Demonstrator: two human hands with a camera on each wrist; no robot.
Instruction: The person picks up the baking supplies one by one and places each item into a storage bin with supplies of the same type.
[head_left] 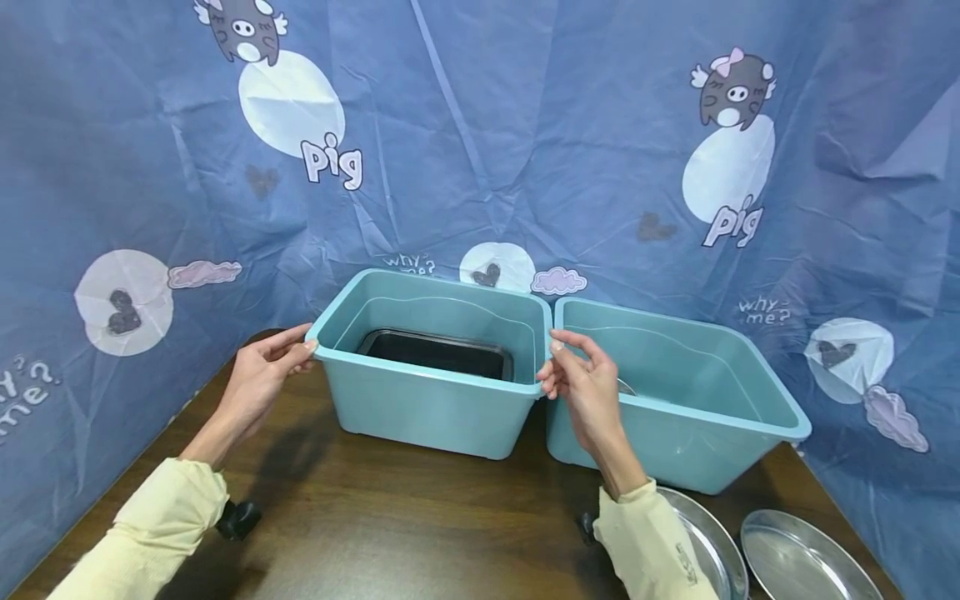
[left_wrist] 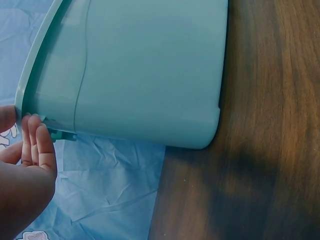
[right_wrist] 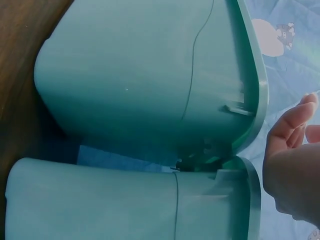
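A teal plastic bin (head_left: pixel 427 408) stands on the wooden table, with a black rectangular tray (head_left: pixel 438 354) inside it. My left hand (head_left: pixel 262 371) pinches its rim at the near left corner; in the left wrist view, the left hand's fingers (left_wrist: pixel 37 140) lie under the rim's lip. At the near right corner is my right hand (head_left: pixel 588 383), its fingers loosely bent. The right wrist view shows this hand (right_wrist: pixel 295 155) a little apart from the rims, with nothing visible in it. A second teal bin (head_left: pixel 675 442) stands close on the right.
Two round metal plates lie at the lower right: one plate (head_left: pixel 708 533) partly under the right sleeve, another plate (head_left: pixel 806 554) beside it. A bit of a shiny metal edge (head_left: pixel 626 387) shows inside the right bin. Blue printed cloth (head_left: pixel 480 167) hangs behind the table (head_left: pixel 405 517).
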